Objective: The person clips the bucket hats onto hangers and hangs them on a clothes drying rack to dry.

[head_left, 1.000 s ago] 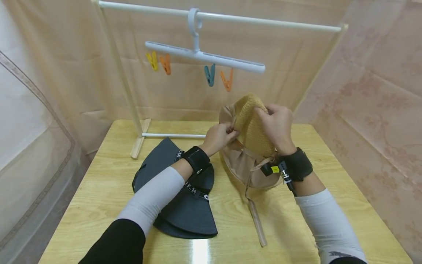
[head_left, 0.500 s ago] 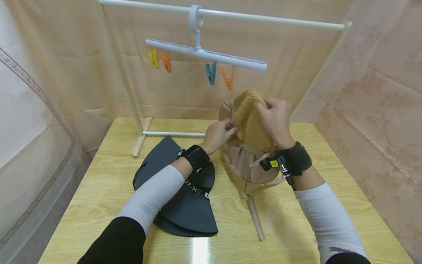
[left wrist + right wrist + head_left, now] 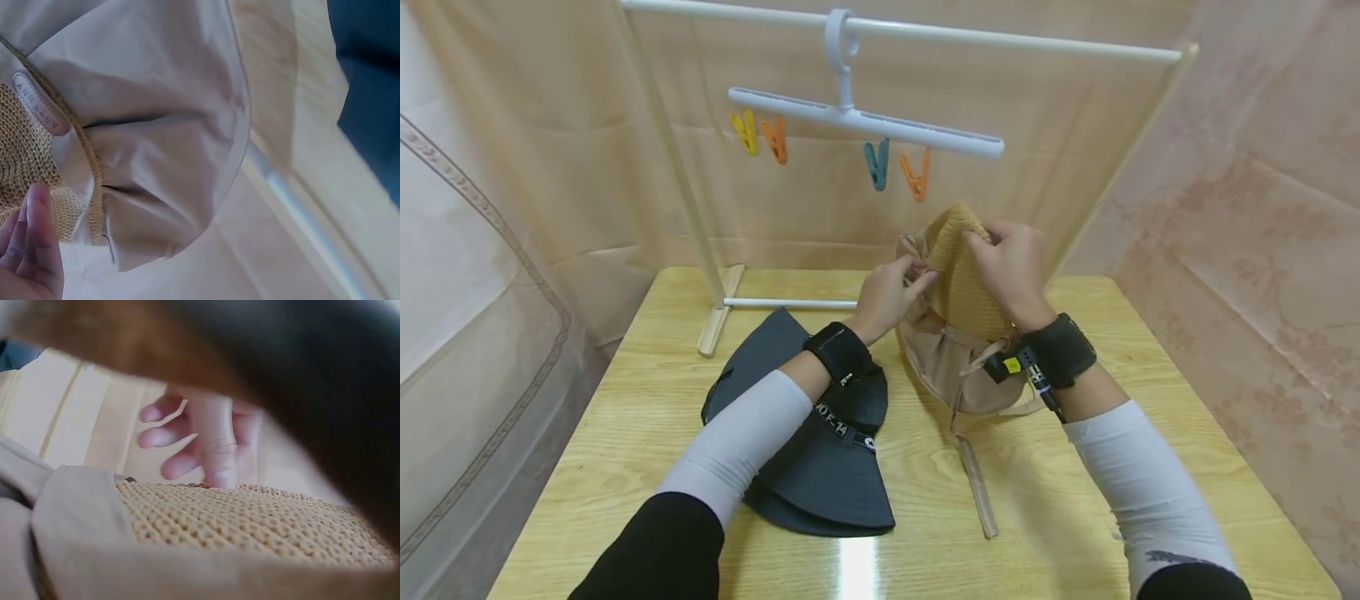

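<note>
A sun hat with a yellow woven crown and a beige cloth brim is held up above the table's far right part. My left hand pinches the hat's left side, where crown and brim meet. With thumb and fingers, my right hand grips the top of the crown. A small oval label shows on the band in the left wrist view. From the brim a thin beige tie trails down to the table. Left of it, a dark bucket hat lies flattened, partly beneath my left forearm.
A white hanger hangs from the rack's top bar behind the hats. Yellow, orange and teal clothespins dangle from it. The rack's wooden foot and lower bar stand at the table's back.
Both hands have shifted slightly left together with the sun hat. Their grips look the same, and the bucket hat has stayed in place.
</note>
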`<state>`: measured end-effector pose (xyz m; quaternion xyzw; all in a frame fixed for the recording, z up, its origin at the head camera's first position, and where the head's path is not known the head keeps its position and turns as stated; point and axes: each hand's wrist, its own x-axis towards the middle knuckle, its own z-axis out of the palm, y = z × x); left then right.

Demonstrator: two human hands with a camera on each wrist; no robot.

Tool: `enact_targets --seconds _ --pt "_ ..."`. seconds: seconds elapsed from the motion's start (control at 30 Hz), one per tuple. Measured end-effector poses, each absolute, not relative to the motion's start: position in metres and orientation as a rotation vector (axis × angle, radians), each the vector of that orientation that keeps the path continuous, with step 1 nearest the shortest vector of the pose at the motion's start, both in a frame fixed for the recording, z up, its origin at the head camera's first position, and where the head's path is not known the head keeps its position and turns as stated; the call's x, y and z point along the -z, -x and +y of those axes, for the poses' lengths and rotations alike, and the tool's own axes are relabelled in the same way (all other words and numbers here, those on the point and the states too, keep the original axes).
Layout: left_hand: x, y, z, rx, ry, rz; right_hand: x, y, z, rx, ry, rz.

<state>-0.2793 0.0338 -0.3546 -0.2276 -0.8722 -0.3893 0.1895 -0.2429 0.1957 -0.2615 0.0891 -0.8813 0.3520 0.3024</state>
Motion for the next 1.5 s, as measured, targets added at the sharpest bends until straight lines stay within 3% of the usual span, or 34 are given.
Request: enact_targets --seconds 1.5 --pt "0.268 0.287 0.000 1.100 0.397 -2.231 0.260 0.249 0.183 -0.993 -0.167 -2.329"
